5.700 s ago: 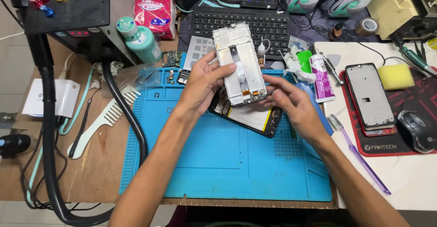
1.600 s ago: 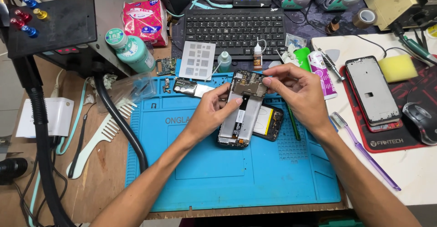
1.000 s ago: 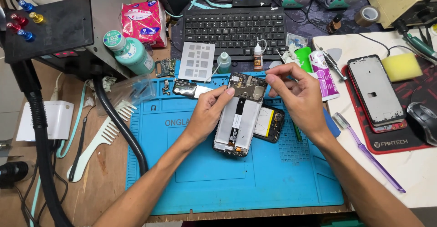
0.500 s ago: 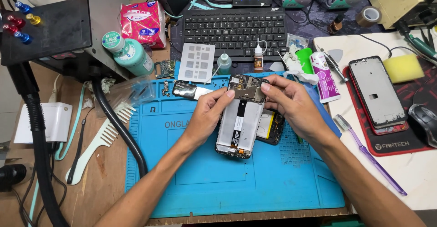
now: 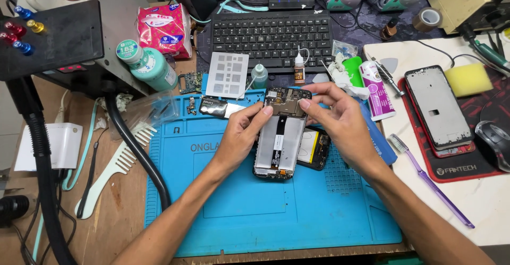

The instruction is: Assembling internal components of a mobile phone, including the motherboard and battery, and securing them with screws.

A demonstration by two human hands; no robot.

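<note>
A wide blue silicone work mat is covering the middle of the wooden bench, and behind it a black computer keyboard is lying across the back. To the right, on a red-and-black pad, a second phone frame with a grey back and red rim is resting face down, well apart from the hands.

Over the mat, both hands are holding an opened smartphone body with its back cover off, its silver shield plate, black ribbon strip and dark circuit board at the top all exposed. Its lower end is sitting on or just above the mat, partly overlapping a black phone battery with a yellow label just to its right.

The left hand is cupping the body's left edge, thumb and fingers pressing against the side. The right hand is pinching at the top right corner, by the circuit board, fingertips drawn together; whether a small part is sitting between them I cannot tell.

The body looks light, thin and stiff, yet fragile: the ribbon and board would likely be damaged by pressure, so the metal side edges seem the safest place to grip.
</note>
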